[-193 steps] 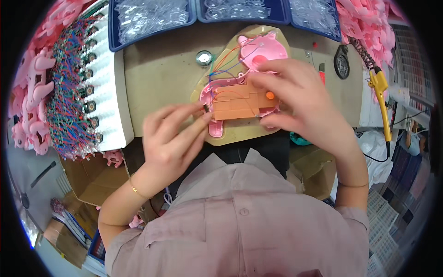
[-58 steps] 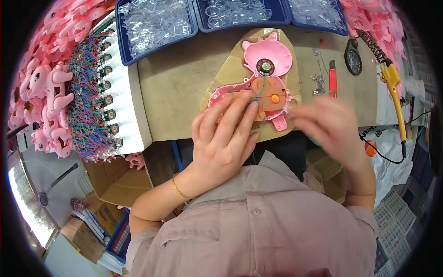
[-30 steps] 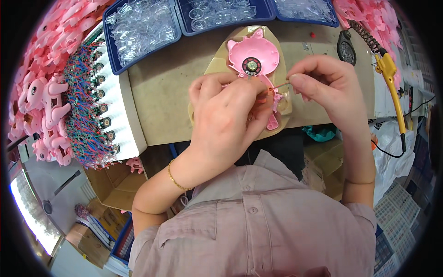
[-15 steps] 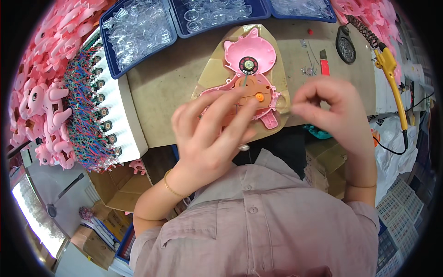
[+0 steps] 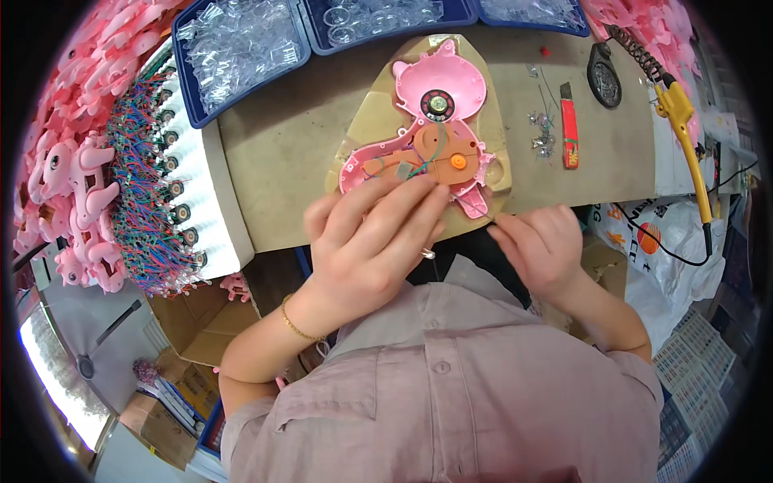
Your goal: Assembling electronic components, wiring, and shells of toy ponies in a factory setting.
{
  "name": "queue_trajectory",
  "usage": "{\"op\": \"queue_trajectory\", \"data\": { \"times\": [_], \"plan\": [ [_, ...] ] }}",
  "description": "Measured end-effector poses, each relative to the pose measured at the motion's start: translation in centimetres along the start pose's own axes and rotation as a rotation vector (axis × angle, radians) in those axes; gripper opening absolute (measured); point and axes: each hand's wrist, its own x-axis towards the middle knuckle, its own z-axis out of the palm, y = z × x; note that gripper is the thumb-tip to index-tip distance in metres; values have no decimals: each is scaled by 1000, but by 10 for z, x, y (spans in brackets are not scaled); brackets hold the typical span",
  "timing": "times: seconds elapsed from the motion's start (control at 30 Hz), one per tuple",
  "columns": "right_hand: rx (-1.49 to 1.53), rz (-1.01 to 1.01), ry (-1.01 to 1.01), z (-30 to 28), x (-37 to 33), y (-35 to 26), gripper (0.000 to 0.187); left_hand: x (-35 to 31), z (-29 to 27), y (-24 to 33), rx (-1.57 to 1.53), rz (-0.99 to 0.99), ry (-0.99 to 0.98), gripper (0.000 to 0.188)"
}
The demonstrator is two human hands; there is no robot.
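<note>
Pink plastic shows more plainly now: the shell half (image 5: 447, 74) lies open side up in the tan holder (image 5: 364, 129) on the bench in front of you, and your hands cover less of it than they did half a second ago. Your right hand (image 5: 541, 248) has dropped from beside the holder to its lower right corner, by the table edge, thumb and forefinger drawn close together; whether they pinch anything, you cannot tell from this view. Your left hand (image 5: 372, 245) lies across the shell's lower edge, fingers stretched toward the orange housing (image 5: 431, 167), but their tips hide whatever they touch, so you cannot say whether they grasp a wire. With the right hand lower, the red cutter (image 5: 569, 133) is fully in view. A second ago you had a thin strand drawn out to the right; that stretch no longer shows. The speaker (image 5: 437, 105) sits in the round head part, and a green wire (image 5: 440, 143) loops loosely over the housing, so the wiring looks unsettled, leaving your left hand, presumably, to steady it.
</note>
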Motion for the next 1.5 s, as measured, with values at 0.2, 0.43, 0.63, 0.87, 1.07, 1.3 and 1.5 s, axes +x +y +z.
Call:
{"op": "queue_trajectory", "data": {
  "times": [0.2, 0.43, 0.63, 0.87, 1.07, 1.3, 1.5],
  "plan": [
    [740, 913, -202, -25, 31, -1, 5, 9, -2, -5, 46, 126, -104, 28],
    [141, 95, -52, -7, 70, 15, 17, 12, -14, 12, 266, 192, -264, 44],
    [441, 280, -155, -16, 69, 21, 15, 17, -19, 12, 275, 241, -413, 50],
    [251, 173, -31, -2, 63, 18, 14, 14, -13, 16, 319, 190, -391, 52],
    [111, 35, -50, -10, 74, 16, 16, 12, -13, 16, 286, 182, -395, 54],
    [25, -128, -78, -10, 69, 24, 15, 10, -9, 19, 241, 160, -360, 55],
    [70, 7, -422, -31, 104, 19, 16, 10, -5, 17, 176, 147, -343, 55]
  ]
}}
